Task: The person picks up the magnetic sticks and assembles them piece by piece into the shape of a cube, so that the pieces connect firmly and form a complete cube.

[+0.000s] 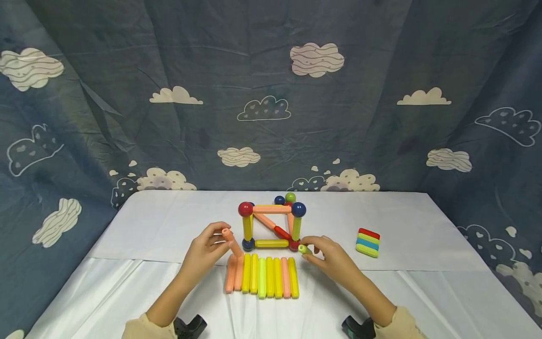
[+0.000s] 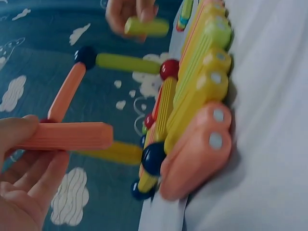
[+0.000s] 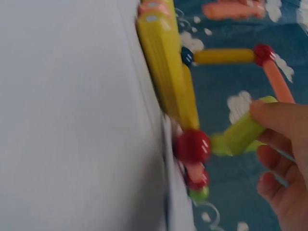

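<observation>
My left hand (image 1: 207, 246) pinches an orange stick (image 2: 72, 135) between thumb and fingers, above the left end of a row of sticks. In my right hand (image 1: 328, 256) is a yellow-green stick (image 3: 243, 132), pinched at the right of the row, near the frame's lower right corner. The frame stands behind the row: its front has a red ball (image 1: 245, 209) at upper left, a blue ball (image 1: 298, 209) at upper right, another blue ball (image 1: 248, 244) at lower left and a red ball (image 3: 192, 146) at lower right. Yellow, green and orange sticks join them.
The row holds several orange, yellow and green sticks, among them a yellow stick (image 1: 293, 278) at its right end. Red, blue and green sticks (image 1: 368, 242) lie together at the right. Behind the frame sits a green ball (image 1: 290, 197). A cloud-patterned cloth (image 1: 262, 141) hangs behind the table.
</observation>
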Tool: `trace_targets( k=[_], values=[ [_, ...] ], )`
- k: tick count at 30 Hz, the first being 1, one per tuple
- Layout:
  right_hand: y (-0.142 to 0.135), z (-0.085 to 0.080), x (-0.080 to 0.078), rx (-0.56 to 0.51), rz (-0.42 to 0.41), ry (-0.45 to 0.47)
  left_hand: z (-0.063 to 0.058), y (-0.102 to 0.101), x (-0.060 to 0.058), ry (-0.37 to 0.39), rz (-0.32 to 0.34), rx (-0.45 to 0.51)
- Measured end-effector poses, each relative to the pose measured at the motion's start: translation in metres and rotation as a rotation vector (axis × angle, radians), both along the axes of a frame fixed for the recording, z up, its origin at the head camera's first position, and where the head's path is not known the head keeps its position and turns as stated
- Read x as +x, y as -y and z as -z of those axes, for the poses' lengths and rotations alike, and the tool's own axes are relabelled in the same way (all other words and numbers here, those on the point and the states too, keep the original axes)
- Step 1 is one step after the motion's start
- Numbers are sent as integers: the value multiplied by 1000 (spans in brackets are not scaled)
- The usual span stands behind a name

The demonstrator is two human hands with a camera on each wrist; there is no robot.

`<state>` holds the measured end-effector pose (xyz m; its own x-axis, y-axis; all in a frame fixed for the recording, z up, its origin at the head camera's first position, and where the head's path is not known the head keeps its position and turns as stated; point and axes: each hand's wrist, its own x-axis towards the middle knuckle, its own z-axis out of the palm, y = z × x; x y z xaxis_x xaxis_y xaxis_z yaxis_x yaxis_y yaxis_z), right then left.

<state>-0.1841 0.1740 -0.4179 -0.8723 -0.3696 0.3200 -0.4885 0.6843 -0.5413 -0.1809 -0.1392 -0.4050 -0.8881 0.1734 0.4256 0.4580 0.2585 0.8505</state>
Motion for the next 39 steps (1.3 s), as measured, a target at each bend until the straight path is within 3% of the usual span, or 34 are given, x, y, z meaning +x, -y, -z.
trace_targets(
  k=[4, 11, 20, 24, 30, 34, 37, 39],
  values=[
    [19, 7, -11, -39, -66, -76, -3, -14, 1, -54, 8, 5],
    [36, 11, -21, -36, -94, -103, -18, -36, 8, -102, 71, 13],
    [41, 12, -22, -2, -57, -84, 5, -52, -8, -117, 148, 33],
    [40, 14, -22, -13, -60, -84, 9, -59, -12, -116, 172, 30],
    [40, 18, -24, -87, -94, -80, 9, -68, -12, -82, 181, 30],
    [41, 20, -25, -206, -138, -6, 7, -70, -11, -81, 181, 37],
    [42, 21, -26, -288, -173, 50, 6, -69, -11, -116, 193, -2],
    [42, 21, -26, -313, -189, 57, 2, -68, -12, -179, 191, -56]
  ],
)
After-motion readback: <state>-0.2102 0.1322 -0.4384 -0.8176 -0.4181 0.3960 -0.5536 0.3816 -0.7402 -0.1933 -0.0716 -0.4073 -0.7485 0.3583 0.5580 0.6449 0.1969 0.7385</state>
